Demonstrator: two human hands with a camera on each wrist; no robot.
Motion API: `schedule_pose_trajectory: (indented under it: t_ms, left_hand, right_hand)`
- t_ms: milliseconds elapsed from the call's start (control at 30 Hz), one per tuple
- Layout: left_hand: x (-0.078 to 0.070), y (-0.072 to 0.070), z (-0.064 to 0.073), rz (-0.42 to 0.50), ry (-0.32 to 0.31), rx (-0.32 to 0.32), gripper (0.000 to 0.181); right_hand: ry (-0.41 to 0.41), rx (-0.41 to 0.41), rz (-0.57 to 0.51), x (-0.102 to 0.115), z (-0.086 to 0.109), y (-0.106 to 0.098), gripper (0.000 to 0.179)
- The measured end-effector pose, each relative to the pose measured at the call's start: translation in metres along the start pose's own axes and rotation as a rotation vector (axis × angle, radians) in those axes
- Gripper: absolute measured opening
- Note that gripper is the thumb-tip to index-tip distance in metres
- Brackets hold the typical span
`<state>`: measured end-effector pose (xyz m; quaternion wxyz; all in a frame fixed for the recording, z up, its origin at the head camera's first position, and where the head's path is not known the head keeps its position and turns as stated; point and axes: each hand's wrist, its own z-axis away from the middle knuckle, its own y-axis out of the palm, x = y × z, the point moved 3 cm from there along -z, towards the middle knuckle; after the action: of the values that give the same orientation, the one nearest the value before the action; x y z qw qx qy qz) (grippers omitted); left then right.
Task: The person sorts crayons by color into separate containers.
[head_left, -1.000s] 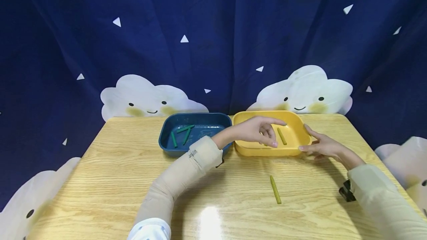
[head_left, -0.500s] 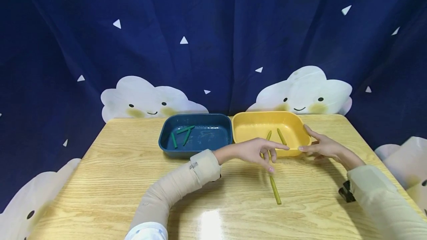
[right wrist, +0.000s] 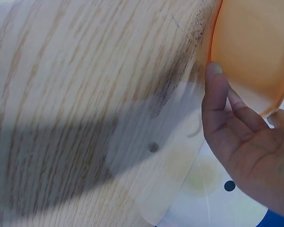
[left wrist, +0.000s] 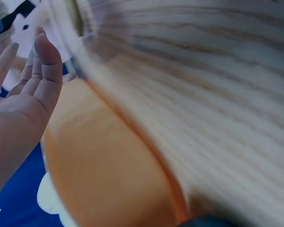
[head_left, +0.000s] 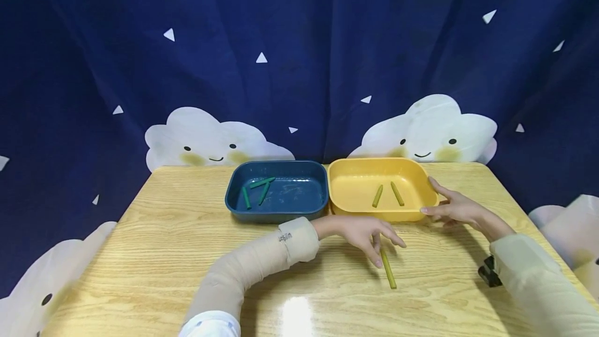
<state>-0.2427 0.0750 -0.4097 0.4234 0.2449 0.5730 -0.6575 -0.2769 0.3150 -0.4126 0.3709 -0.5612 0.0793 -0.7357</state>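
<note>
My left hand (head_left: 362, 233) hovers over the table in front of the yellow tray (head_left: 351, 191), fingers spread and pointing down. Its fingertips are beside the far end of a yellow crayon (head_left: 388, 273) on the wood; nothing is seen between them. In the left wrist view, the tray (left wrist: 99, 156) lies beside that hand. My right hand (head_left: 460, 209) holds the tray's near right corner. In the right wrist view, the thumb of this hand (right wrist: 246, 142) lies on one rim and a finger on another. Inside the tray lie two yellow crayons (head_left: 377, 196).
Left of the yellow tray, and close against it, stands a dark blue tray (head_left: 276, 217) with three green crayons (head_left: 264, 193). Both sit near the back edge of the wooden table (head_left: 187, 243). A blue curtain (head_left: 299, 66) with cloud prints hangs behind.
My left hand has come out of the yellow tray toward me, down to the crayon on the table. A second yellow crayon now shows in the tray. The right hand stays put.
</note>
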Motion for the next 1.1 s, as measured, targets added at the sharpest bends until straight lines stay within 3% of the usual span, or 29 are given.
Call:
schedule_pose_trajectory:
  t_ms: [133, 433, 633, 767, 1000, 1100]
  left_hand:
    - [0.006, 0.002, -0.007, -0.016, -0.032, 0.009, 0.064]
    - [0.019, 0.009, -0.018, -0.185, -0.064, 0.024, 0.063]
    - [0.023, 0.010, -0.024, -0.226, -0.083, 0.002, 0.060]
    - [0.022, 0.010, -0.027, -0.243, -0.096, -0.014, 0.052]
    - [0.021, 0.013, -0.027, -0.198, -0.121, -0.021, 0.033]
    - [0.021, 0.015, -0.027, -0.259, -0.115, -0.014, 0.022]
  right_hand:
    - [-0.001, -0.002, 0.001, 0.001, 0.001, -0.002, 0.102]
    - [0.020, 0.003, -0.027, -0.005, 0.001, 0.005, 0.101]
    - [0.019, 0.003, -0.035, -0.004, 0.001, 0.007, 0.101]
    - [0.021, 0.002, -0.034, -0.003, 0.001, 0.005, 0.101]
    - [0.024, -0.006, -0.008, -0.003, 0.003, 0.002, 0.102]
    - [0.025, -0.005, 0.008, -0.001, 0.003, 0.002, 0.103]
